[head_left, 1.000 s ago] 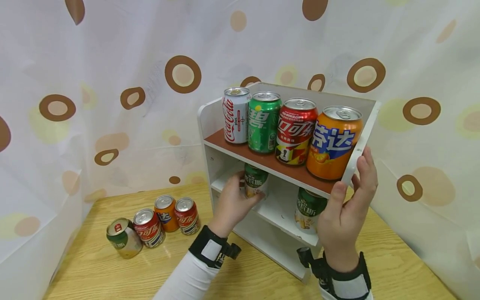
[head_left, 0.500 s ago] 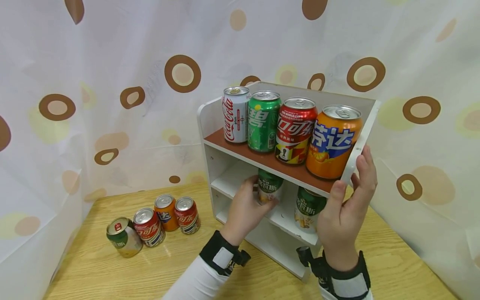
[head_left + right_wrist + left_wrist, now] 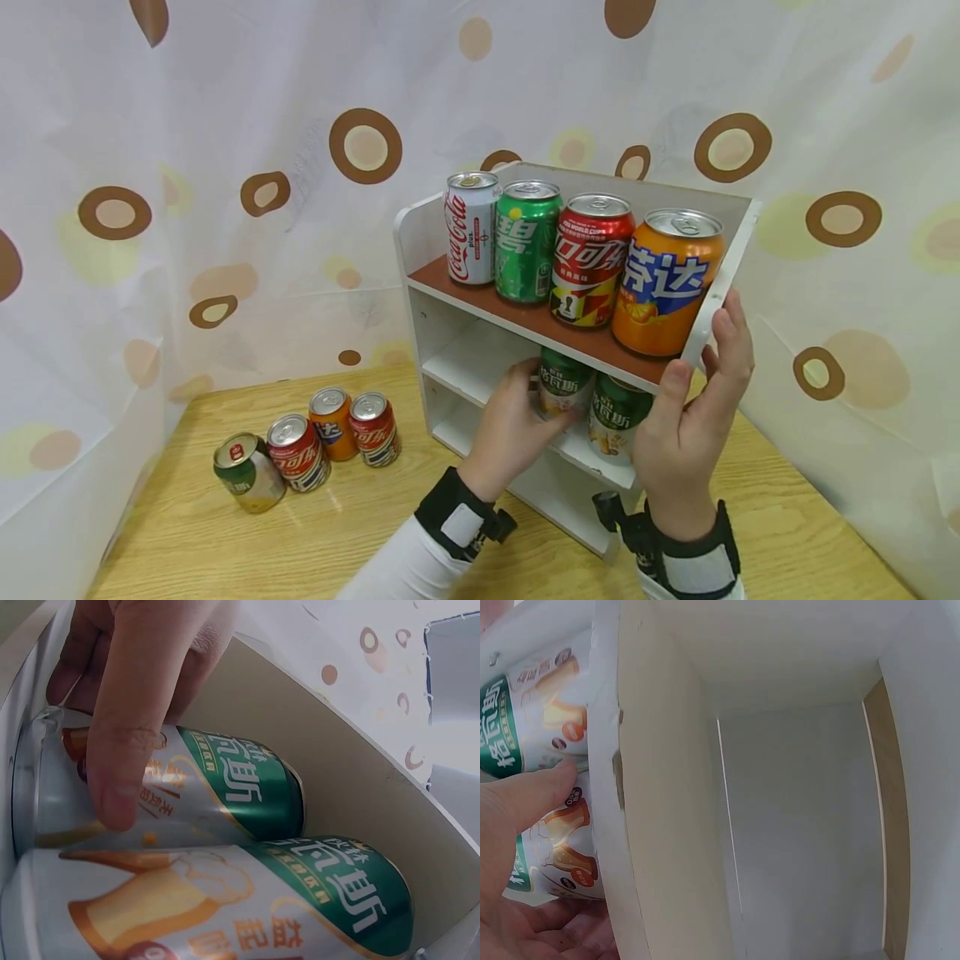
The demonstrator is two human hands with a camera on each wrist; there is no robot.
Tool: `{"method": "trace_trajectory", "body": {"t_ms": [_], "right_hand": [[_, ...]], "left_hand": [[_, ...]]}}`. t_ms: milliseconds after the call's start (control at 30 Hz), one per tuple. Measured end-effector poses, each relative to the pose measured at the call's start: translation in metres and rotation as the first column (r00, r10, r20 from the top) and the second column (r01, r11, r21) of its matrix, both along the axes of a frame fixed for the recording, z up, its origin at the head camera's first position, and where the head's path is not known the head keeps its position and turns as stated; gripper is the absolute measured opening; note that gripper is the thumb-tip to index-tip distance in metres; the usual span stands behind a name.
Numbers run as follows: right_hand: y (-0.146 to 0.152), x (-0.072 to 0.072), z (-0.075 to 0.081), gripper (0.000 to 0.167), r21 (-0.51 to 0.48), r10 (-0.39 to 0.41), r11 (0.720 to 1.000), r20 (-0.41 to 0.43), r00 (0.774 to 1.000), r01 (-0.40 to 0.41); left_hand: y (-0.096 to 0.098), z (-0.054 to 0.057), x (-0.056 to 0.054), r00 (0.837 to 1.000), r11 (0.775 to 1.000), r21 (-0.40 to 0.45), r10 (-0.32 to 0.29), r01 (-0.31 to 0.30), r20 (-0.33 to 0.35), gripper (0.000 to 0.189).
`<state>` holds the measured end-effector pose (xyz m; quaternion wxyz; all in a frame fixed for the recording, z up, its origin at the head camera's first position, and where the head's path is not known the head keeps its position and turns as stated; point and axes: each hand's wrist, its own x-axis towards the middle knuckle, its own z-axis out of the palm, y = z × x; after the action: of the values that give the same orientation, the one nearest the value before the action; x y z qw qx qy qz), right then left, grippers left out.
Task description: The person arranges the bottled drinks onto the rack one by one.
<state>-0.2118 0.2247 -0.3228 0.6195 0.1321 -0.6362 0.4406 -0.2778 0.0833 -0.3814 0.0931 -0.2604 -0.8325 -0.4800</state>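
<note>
My left hand (image 3: 513, 437) holds a green-and-white drink can (image 3: 561, 385) upright on the middle shelf of a small white rack (image 3: 422, 321). Its thumb lies across the can's front, as the right wrist view shows. Close on the right stands a matching can (image 3: 615, 421); the right wrist view shows the pair side by side, apparently touching. My right hand (image 3: 693, 429) rests against the rack's right side panel, fingers extended along the outside and thumb near the front edge. Above, the top shelf bears a white can (image 3: 471, 233), a green can (image 3: 528, 242), a red can (image 3: 591, 262) and an orange can (image 3: 667, 283).
On the wooden table (image 3: 187, 550), left of the rack, stand another green-and-white can (image 3: 249, 475), two red cans, one of them nearer the rack (image 3: 375, 429), and an orange can (image 3: 332, 425). A spotted curtain (image 3: 300, 83) hangs behind.
My left hand has slid the green-and-white can rightward along the middle shelf, up to the matching can. My right hand has stayed at the side panel.
</note>
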Motion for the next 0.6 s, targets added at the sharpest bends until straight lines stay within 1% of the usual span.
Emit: {"method": "trace_trajectory", "body": {"t_ms": [100,233,467,600], "right_hand": [[0.0005,-0.0004,0.0001,0.044,-0.006,0.002,1.000,-0.005,1.000,-0.002],[0.0011,-0.0009,-0.0001,0.044,-0.006,0.001,1.000,-0.003,1.000,-0.001],[0.0020,-0.0013,-0.0007,0.045,0.001,0.002,1.000,-0.006,1.000,-0.002],[0.0021,-0.0010,-0.0007,0.045,0.000,0.003,1.000,-0.006,1.000,-0.003]], "left_hand": [[0.0024,-0.0008,0.0016,1.000,1.000,-0.009,-0.004,0.004,-0.024,0.073],[0.0044,-0.0017,0.0036,0.999,1.000,-0.017,0.012,-0.012,-0.039,0.074],[0.0066,-0.0044,0.0056,0.999,1.000,-0.006,0.030,-0.030,-0.028,0.074],[0.0076,-0.0070,0.0071,0.999,0.999,0.012,0.031,-0.030,-0.021,0.075]]}}
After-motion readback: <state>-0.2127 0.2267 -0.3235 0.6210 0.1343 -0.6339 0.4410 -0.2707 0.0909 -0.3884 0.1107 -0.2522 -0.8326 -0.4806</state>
